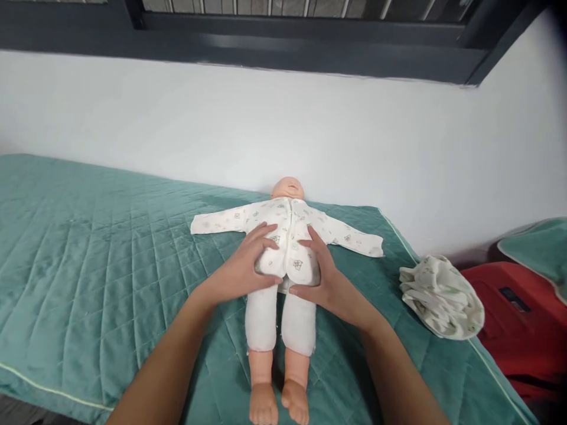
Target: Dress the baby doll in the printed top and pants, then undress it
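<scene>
A baby doll (pixel 295 263) lies on its back on a green quilted bed cover (pixel 133 277), its head towards the wall. It wears a white printed jacket with the sleeves spread out sideways, and white padded legwear; its lower legs and feet are bare. My left hand (pixel 243 260) rests on one side of the doll's lower belly, fingers apart on the jacket, thumb near the hem. On the other side, my right hand (pixel 325 274) lies in the same way, fingers spread, thumb by the top of the leg. Both palms are hidden from view.
A bundled white printed cloth (pixel 443 298) lies at the right edge of the bed. Beyond it stands a red item (pixel 518 313) with a dark label, partly under green fabric (pixel 538 251). A white wall (pixel 177 118) and dark window frame (pixel 301 44) bound the far side.
</scene>
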A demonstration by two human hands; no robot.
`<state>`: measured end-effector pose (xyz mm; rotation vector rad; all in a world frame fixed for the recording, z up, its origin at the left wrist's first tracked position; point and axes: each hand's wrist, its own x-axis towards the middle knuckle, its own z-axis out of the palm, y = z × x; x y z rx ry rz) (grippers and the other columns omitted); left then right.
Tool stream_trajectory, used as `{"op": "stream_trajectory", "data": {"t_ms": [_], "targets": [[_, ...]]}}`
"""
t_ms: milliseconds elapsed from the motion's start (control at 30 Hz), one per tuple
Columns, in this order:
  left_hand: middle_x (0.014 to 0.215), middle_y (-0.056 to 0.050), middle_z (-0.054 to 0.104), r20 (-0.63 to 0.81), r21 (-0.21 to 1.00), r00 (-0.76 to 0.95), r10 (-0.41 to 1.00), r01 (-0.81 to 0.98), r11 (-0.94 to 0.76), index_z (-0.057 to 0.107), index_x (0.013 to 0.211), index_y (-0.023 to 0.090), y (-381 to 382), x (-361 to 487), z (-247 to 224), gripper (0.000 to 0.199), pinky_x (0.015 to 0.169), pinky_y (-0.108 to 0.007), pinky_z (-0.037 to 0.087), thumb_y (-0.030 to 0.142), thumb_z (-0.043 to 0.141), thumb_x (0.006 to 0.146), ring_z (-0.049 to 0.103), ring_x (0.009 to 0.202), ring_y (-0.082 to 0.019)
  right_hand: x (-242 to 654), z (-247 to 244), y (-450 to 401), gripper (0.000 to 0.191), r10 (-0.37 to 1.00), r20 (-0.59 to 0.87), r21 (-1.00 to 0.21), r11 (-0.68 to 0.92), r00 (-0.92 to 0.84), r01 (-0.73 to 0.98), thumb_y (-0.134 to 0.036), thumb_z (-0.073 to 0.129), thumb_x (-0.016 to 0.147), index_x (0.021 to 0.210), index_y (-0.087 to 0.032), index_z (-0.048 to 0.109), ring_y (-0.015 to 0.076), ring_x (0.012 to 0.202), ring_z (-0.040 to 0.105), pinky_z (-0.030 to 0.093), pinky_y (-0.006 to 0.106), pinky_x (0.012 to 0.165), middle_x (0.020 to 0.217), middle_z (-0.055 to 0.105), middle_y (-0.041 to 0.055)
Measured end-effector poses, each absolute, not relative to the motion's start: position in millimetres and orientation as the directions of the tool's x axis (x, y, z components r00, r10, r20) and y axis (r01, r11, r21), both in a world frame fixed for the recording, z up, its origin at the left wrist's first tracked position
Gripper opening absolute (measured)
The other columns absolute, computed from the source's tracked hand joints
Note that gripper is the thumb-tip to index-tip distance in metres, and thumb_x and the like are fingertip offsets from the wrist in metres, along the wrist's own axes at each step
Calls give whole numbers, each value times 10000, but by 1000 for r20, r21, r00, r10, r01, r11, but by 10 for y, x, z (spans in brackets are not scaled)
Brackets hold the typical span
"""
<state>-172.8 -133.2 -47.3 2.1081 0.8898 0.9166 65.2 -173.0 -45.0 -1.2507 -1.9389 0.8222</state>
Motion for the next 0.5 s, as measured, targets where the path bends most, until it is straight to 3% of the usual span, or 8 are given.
{"op": "stream_trajectory", "data": {"t_ms": [67,100,200,267,333,400,500], "targets": [[1623,-67,238,344,718,552,760,367,-591,524,1142,248,-1394,-1711,-489,414,1229,-510,207,216,701,769,93,1534,-268,643,-469,-1734,903,930,226,-773,353,-292,527,-395,780,756,1500,-336,271,271,1506,198,260,490,1206,1658,99,59],[1619,-68,250,357,691,545,759,393,-607,531,1120,244,-1412,-1691,-505,387,1226,-517,213,194,684,768,96,1534,-272,637,-477,-1729,809,923,251,-751,376,-292,543,-376,767,770,1456,-326,343,275,1503,210,264,499,1203,1655,121,59],[1570,-46,362,425,607,485,765,474,-638,591,1029,245,-1433,-1607,-557,254,1211,-509,255,182,641,788,182,1515,-277,591,-483,-1720,285,873,351,-640,487,-337,595,-309,711,822,1087,-284,610,289,1523,131,224,534,1212,1627,249,0],[1517,-27,449,490,581,417,765,498,-644,632,941,246,-1442,-1550,-590,130,1202,-493,274,196,610,823,258,1489,-274,542,-476,-1727,65,834,421,-596,551,-357,584,-271,678,847,898,-269,637,284,1523,135,207,552,1212,1544,420,-16],[1420,-38,554,552,628,305,776,460,-627,646,885,238,-1452,-1513,-627,75,1183,-470,308,214,580,858,382,1422,-265,499,-478,-1737,31,825,485,-640,561,-290,525,-257,669,855,839,-269,645,279,1495,243,218,548,1207,1414,572,5],[1245,-54,656,550,764,88,830,348,-543,642,879,228,-1461,-1519,-676,83,1116,-435,390,252,563,886,543,1257,-241,488,-499,-1745,38,861,498,-778,496,-103,386,-279,674,856,832,-264,650,273,1405,415,279,518,1184,1300,656,30],[944,-24,657,308,950,-365,879,59,-308,608,893,217,-1470,-1636,-783,139,921,-362,501,352,573,893,623,932,-188,575,-573,-1789,98,896,329,-939,344,300,1,-334,697,839,834,-254,641,201,1058,654,485,394,1008,1042,724,14]]}}
